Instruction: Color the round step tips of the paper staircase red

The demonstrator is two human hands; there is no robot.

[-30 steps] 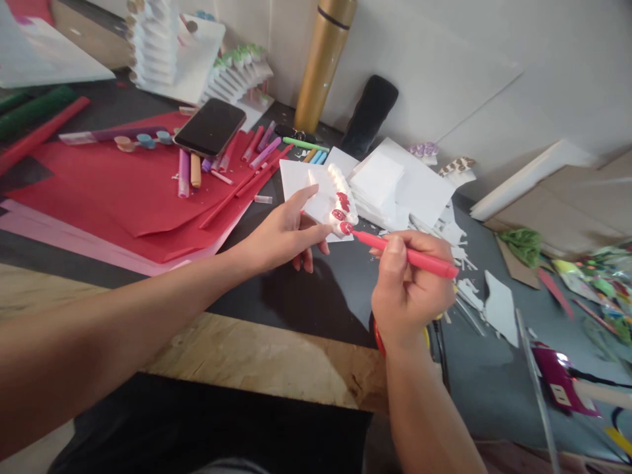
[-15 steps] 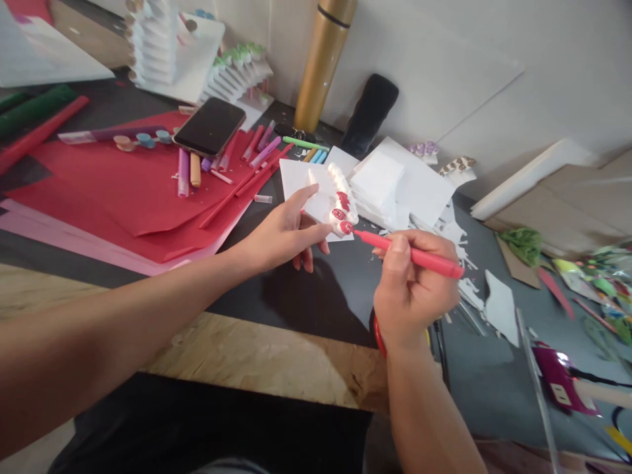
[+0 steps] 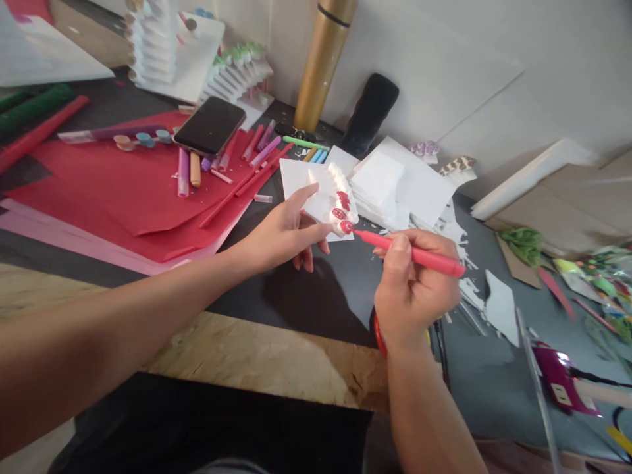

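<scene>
Head camera looks down on two bare arms reaching in from the bottom. The left arm comes in low from the left side and slants up to the middle. Its left hand pinches a white card, with the thumb by the near end, the pointer finger out along the top and other fingers lower down. A row of white bumps runs along the card's right side, and some bumps have red on them. The right arm comes up from the bottom, and the right hand pinches a red marker between thumb and fingers. Its tip points left at the nearest red bump; I can't tell if they touch.

Dark table top shows between the hands. The light wooden edge runs below, under both arms. Red sheets lie to the left, near the left arm. White sheets sit just right of the bumps, and white scraps lie close past the right hand. The pale wall stands at the back.
</scene>
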